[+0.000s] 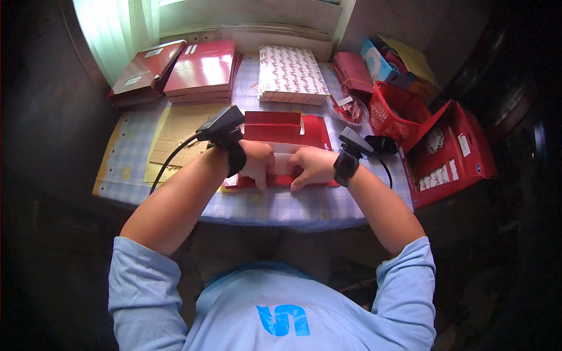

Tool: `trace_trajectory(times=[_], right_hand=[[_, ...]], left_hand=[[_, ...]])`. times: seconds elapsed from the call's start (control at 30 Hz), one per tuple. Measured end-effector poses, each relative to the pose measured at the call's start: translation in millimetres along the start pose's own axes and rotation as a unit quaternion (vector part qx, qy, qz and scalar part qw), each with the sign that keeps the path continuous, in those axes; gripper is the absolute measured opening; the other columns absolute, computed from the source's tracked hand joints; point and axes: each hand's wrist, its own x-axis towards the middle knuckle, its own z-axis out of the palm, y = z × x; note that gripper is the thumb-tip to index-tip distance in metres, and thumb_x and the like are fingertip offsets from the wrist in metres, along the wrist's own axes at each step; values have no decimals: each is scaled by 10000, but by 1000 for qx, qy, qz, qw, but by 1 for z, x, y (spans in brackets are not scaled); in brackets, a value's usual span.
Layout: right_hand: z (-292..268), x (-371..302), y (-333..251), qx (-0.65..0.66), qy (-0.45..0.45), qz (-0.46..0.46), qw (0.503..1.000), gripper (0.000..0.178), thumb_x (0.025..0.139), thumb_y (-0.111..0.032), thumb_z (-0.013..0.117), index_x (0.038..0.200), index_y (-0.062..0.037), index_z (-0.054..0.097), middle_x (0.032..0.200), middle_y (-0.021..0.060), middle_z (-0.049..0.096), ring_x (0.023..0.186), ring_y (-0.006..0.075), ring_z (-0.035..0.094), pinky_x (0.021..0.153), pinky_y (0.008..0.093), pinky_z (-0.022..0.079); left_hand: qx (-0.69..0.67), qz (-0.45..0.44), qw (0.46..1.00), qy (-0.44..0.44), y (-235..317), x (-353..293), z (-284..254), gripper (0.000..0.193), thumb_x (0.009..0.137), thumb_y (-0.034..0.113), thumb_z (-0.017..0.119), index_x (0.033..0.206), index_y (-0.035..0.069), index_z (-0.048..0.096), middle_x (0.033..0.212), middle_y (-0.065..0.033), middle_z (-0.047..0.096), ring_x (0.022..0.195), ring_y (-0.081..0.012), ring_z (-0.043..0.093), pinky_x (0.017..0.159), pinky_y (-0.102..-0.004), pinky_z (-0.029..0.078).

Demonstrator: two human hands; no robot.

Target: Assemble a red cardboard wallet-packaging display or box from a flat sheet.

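Observation:
A red cardboard box (313, 131) lies unfolded on the table in front of me, with a raised red flap at its far side. Across its middle runs a white card piece (282, 157). My left hand (257, 164) grips the left part of this piece, fingers bent down. At its right part, my right hand (313, 165) is closed with thumb and fingers pinched on it. Both hands partly cover the card and the box's near edge. A black strapped device sits on each wrist.
Stacks of flat red boxes (202, 70) stand at the back left, beside a stack of white patterned boxes (293, 73). Brown cardboard sheets (181, 131) lie left. To the right are a clear tub (349, 111), a red basket (389, 120) and a large open red box (451, 155).

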Motion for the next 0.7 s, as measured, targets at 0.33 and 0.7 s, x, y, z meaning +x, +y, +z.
trace_trajectory(times=[0.33, 0.7], right_hand=[[1, 2, -11, -74, -18, -6, 997, 340, 721, -255, 735, 910, 22, 679, 771, 160, 674, 758, 278, 657, 714, 373, 513], [6, -8, -15, -48, 40, 37, 997, 346, 694, -203, 791, 956, -12, 670, 954, 165, 675, 885, 298, 656, 786, 367, 513]], left_hand=[[85, -36, 996, 7, 24, -6, 2, 326, 679, 291, 752, 941, 99, 743, 838, -103, 693, 809, -260, 664, 746, -378, 535], [104, -61, 993, 3, 28, -3, 2, 358, 677, 287, 779, 969, 90, 720, 898, -105, 693, 879, -268, 662, 790, -376, 522]])
